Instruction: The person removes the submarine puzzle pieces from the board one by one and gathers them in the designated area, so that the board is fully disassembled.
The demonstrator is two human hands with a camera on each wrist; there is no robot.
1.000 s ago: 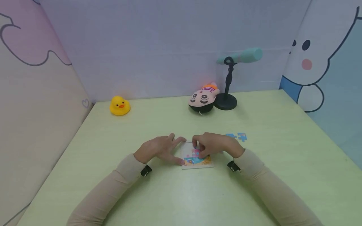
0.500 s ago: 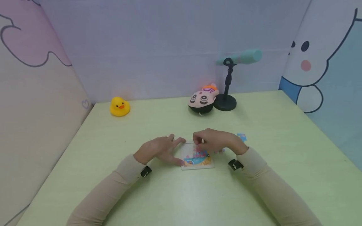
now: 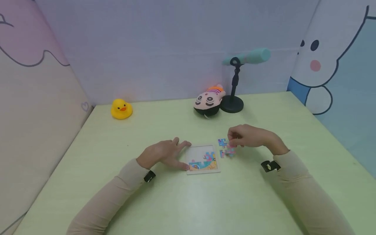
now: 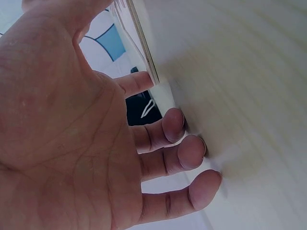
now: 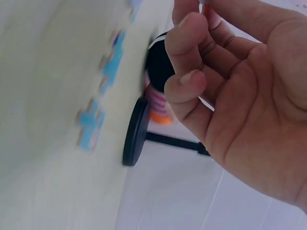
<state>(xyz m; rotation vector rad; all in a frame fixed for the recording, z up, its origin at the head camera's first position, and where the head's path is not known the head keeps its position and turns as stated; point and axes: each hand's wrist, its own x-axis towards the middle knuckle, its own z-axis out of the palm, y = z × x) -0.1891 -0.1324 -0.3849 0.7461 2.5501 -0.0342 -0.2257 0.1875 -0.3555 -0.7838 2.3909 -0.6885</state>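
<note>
A small jigsaw puzzle in a white frame tray lies on the table, its picture pieces filling the bottom and part of the right side. My left hand is spread at the tray's left side, thumb and index finger touching its edge; the left wrist view shows the palm and the other fingertips near the tabletop. Right of the tray, my right hand pinches a small puzzle piece, mostly hidden by the fingers. Loose pieces lie beneath it, and more blue pieces appear in the right wrist view.
A yellow rubber duck sits at the back left. Behind the tray lies a plush doll, beside a black stand holding a mint-green cylinder. Printed walls border the table.
My right hand has moved from above the tray to the right, over the loose pieces. More of the tray's picture shows. My left hand stays at the tray's left edge.
</note>
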